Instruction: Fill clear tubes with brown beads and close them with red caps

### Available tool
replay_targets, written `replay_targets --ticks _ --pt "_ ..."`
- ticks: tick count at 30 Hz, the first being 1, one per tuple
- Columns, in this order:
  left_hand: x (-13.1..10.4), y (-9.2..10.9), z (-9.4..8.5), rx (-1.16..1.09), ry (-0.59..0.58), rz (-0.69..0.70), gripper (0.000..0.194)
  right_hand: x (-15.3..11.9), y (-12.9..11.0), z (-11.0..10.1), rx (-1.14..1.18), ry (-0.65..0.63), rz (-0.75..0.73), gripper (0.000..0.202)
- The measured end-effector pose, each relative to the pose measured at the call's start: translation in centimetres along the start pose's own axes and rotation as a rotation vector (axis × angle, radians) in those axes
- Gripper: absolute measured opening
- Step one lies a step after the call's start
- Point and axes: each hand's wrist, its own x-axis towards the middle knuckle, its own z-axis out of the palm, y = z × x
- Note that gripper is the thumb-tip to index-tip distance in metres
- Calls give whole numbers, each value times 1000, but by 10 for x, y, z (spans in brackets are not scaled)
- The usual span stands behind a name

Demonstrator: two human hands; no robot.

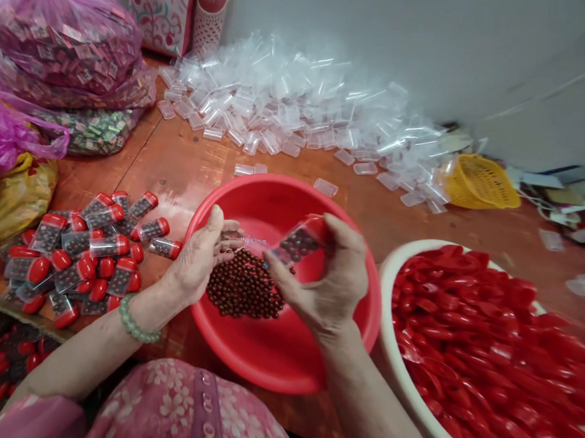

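Head view: a clear bead-filled container [298,245], gripped in the right hand [335,285], is above the red basin [262,367] of brown beads [245,288] near the bench [182,151]'s front edge; the left hand [199,258], open, is at the basin's left rim. Clear cases [280,108] lie toward the far edge.

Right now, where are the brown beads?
In the head view, the brown beads lie left of centre in the red basin, between left hand and right hand.
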Motion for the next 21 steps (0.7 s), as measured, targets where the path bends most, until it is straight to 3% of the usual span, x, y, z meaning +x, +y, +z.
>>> replay_targets --ticks 3,5,11,14,18,21 --pt "-1 0 0 -11 -8 -7 48 3 -5 2 2 -164 -125 69" --pt "-1 1 -1 -17 -35 -45 50 5 -8 4 22 -229 -131 67" --pt "10 1 -3 -3 -298 -240 65 12 -12 8 78 -302 -123 63" --pt "18 -4 2 -26 -300 -261 62 13 -8 12 55 -292 -148 65" --pt "10 -3 15 59 -145 -200 60 13 -8 13 63 -249 -156 67" --pt "-7 6 26 249 -241 -51 60 13 -14 8 133 -21 -191 73"
